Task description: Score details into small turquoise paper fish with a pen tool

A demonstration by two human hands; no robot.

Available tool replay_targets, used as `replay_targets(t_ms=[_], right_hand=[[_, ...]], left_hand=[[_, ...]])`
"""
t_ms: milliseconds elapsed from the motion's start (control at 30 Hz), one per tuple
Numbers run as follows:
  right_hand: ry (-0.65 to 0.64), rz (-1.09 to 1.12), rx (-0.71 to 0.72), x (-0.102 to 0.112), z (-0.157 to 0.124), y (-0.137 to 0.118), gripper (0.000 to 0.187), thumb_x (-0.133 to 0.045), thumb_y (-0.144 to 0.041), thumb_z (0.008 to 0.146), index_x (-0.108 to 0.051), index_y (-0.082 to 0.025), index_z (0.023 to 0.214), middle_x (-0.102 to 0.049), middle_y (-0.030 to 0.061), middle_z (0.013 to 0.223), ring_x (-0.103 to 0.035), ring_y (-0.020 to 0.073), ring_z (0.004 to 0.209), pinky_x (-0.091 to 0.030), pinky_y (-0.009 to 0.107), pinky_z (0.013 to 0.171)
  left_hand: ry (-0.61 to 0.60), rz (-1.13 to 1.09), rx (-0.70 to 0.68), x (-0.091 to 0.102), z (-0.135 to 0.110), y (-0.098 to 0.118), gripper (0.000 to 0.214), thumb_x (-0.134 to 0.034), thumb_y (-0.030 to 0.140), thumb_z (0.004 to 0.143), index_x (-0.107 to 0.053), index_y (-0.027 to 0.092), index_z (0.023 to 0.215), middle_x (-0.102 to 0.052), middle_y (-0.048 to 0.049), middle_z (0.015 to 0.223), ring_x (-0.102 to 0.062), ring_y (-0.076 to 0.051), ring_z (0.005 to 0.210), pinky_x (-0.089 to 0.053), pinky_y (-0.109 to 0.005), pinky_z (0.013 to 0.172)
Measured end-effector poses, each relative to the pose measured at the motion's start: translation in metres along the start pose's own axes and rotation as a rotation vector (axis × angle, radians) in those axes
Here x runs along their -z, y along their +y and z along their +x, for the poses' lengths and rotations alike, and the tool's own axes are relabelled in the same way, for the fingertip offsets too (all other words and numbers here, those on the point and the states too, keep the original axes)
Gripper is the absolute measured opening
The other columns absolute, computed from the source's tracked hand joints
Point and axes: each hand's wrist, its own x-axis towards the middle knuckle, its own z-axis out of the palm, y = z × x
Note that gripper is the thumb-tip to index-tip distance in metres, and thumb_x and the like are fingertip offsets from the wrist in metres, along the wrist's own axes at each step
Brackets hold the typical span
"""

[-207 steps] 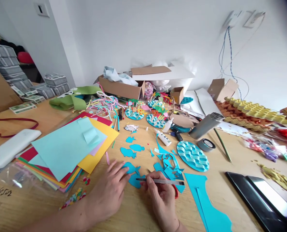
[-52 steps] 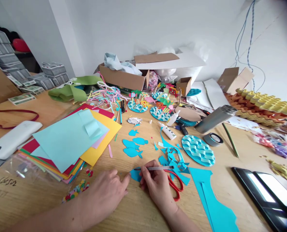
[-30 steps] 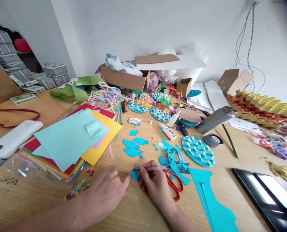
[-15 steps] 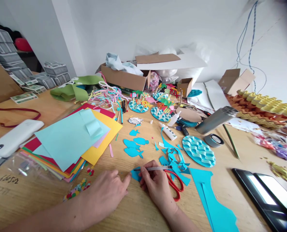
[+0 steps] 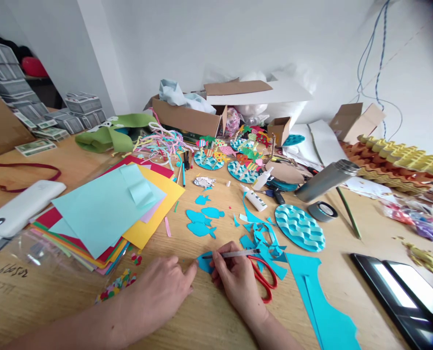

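Note:
My right hand [image 5: 234,282] is closed round a thin grey pen [image 5: 234,253], its tip resting on a small blue paper piece [image 5: 203,264] on the wooden table [image 5: 209,321]. My left hand [image 5: 158,291] lies flat beside it, fingers stretched out, one fingertip pressing the paper's left edge. Red-handled scissors [image 5: 265,277] lie just right of my right hand. Three cut blue fish shapes [image 5: 200,221] sit a little further back. Blue paper scraps [image 5: 262,240] are piled beyond the scissors.
A stack of coloured paper sheets [image 5: 107,214] lies left. A blue wavy disc [image 5: 299,227], glue bottle [image 5: 253,198], tape roll [image 5: 321,211] and metal flask [image 5: 325,180] stand right of centre. A large blue sheet [image 5: 318,306] and a dark tablet [image 5: 402,291] are at right. Cardboard boxes [image 5: 187,116] line the back.
Since the oldest frame the blue piece and both hands have moved nearer to me, with the scissors now showing beside my right hand. Over the last second almost nothing has moved.

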Motion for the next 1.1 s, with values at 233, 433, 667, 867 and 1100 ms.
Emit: replay_targets(t_ms=[233, 433, 667, 867, 1100], right_hand=[[-0.001, -0.004, 0.001, 0.001, 0.0, 0.002, 0.044, -0.063, -0.063, 0.086, -0.051, -0.021, 0.078, -0.06, -0.0019, 0.054, -0.054, 0.012, 0.041, -0.041, 0.02, 0.039], [0.007, -0.005, 0.006, 0.001, 0.0, 0.0, 0.046, -0.063, -0.065, 0.085, -0.051, -0.022, 0.077, -0.061, -0.0015, 0.053, -0.054, 0.0123, 0.041, -0.041, 0.02, 0.038], [0.009, -0.018, 0.004, 0.001, 0.0, -0.002, 0.046, -0.063, -0.066, 0.084, -0.051, -0.022, 0.076, -0.062, -0.0007, 0.054, -0.055, 0.0135, 0.04, -0.041, 0.021, 0.037], [0.0, -0.022, -0.004, 0.001, 0.0, -0.001, 0.047, -0.062, -0.067, 0.084, -0.05, -0.022, 0.076, -0.06, -0.0024, 0.051, -0.055, 0.0141, 0.041, -0.041, 0.022, 0.038], [-0.003, -0.055, -0.004, 0.002, -0.001, 0.0, 0.048, -0.06, -0.069, 0.084, -0.049, -0.023, 0.076, -0.059, -0.002, 0.052, -0.056, 0.0157, 0.041, -0.041, 0.023, 0.039]], left_hand=[[-0.02, -0.024, 0.013, 0.004, 0.001, 0.0, 0.032, -0.059, 0.026, 0.095, -0.063, 0.021, 0.126, -0.067, -0.0099, 0.081, -0.068, -0.027, 0.081, -0.048, -0.033, 0.068], [0.016, -0.032, -0.007, -0.003, -0.001, -0.002, 0.037, -0.058, 0.025, 0.095, -0.06, 0.021, 0.131, -0.067, -0.0115, 0.085, -0.067, -0.029, 0.086, -0.049, -0.037, 0.073], [-0.051, -0.022, 0.001, 0.008, 0.002, 0.0, 0.036, -0.058, 0.026, 0.095, -0.06, 0.021, 0.131, -0.068, -0.0109, 0.082, -0.068, -0.028, 0.081, -0.048, -0.034, 0.066], [-0.028, -0.015, -0.017, 0.002, 0.001, 0.0, 0.038, -0.057, 0.027, 0.096, -0.057, 0.021, 0.134, -0.067, -0.0101, 0.08, -0.067, -0.03, 0.084, -0.048, -0.035, 0.067], [-0.062, -0.072, 0.003, 0.005, 0.002, 0.0, 0.037, -0.055, 0.025, 0.096, -0.059, 0.019, 0.132, -0.068, -0.0103, 0.081, -0.066, -0.029, 0.088, -0.047, -0.034, 0.072]])
